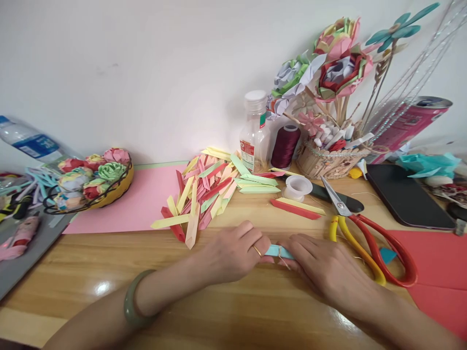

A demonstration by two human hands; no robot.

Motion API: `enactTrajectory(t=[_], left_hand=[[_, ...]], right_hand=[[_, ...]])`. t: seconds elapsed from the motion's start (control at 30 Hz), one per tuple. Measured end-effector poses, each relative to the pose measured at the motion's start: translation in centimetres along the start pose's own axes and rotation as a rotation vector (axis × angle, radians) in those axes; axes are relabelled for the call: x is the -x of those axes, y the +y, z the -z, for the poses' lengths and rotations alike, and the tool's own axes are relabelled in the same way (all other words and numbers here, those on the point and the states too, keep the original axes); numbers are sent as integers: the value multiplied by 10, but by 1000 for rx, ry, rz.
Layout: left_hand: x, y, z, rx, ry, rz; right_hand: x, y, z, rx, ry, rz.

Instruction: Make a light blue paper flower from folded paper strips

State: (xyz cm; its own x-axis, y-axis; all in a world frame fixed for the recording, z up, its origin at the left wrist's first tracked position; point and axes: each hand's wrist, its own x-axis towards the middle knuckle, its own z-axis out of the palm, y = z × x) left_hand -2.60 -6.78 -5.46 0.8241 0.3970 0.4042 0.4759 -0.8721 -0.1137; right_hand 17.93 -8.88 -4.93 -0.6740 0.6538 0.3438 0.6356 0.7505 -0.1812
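Observation:
Between my two hands is a folded strip of light blue paper (280,251), with pink showing under it and a thin pale thread looped around its middle. My left hand (239,250) is closed on the strip's left end. On the right end, my right hand (321,257) is closed too; both hands hide most of the strip. Just beyond them lies a pile of folded paper strips (207,189) in pink, red, yellow and green. Scissors (365,228) with red and yellow handles lie beside my right hand, their blades slightly apart.
A basket of paper flowers (100,194) stands at left on pink paper (146,204). Along the wall are a clear bottle (253,131), a purple thread spool (285,146) and a decorated flower pot (328,163). A phone (404,194) and red paper (438,282) lie at right.

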Motion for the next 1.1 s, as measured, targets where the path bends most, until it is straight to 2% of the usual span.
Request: enactTrajectory(t=[0.13,0.33,0.47,0.6,0.73,0.87,0.97,1.1], left_hand=[[-2,4,1,-58,-12,-5],[-2,6,0,107,-16,-15],[-1,4,0,168,-70,-14],[-1,0,2,171,-113,123],[0,-5,-1,361,-46,298],[1,-10,-8,394,1,322],[2,-10,-12,314,-22,352],[2,-9,-15,212,-78,371]], right_hand=[[-3,0,-2,74,36,47],[0,-2,-5,43,3,29],[2,0,-5,23,-26,35],[3,6,-3,-32,-42,-17],[3,12,-5,-53,-34,-67],[4,16,-10,13,0,-65],[4,17,-13,68,-38,-90],[5,13,-13,145,-51,-46]])
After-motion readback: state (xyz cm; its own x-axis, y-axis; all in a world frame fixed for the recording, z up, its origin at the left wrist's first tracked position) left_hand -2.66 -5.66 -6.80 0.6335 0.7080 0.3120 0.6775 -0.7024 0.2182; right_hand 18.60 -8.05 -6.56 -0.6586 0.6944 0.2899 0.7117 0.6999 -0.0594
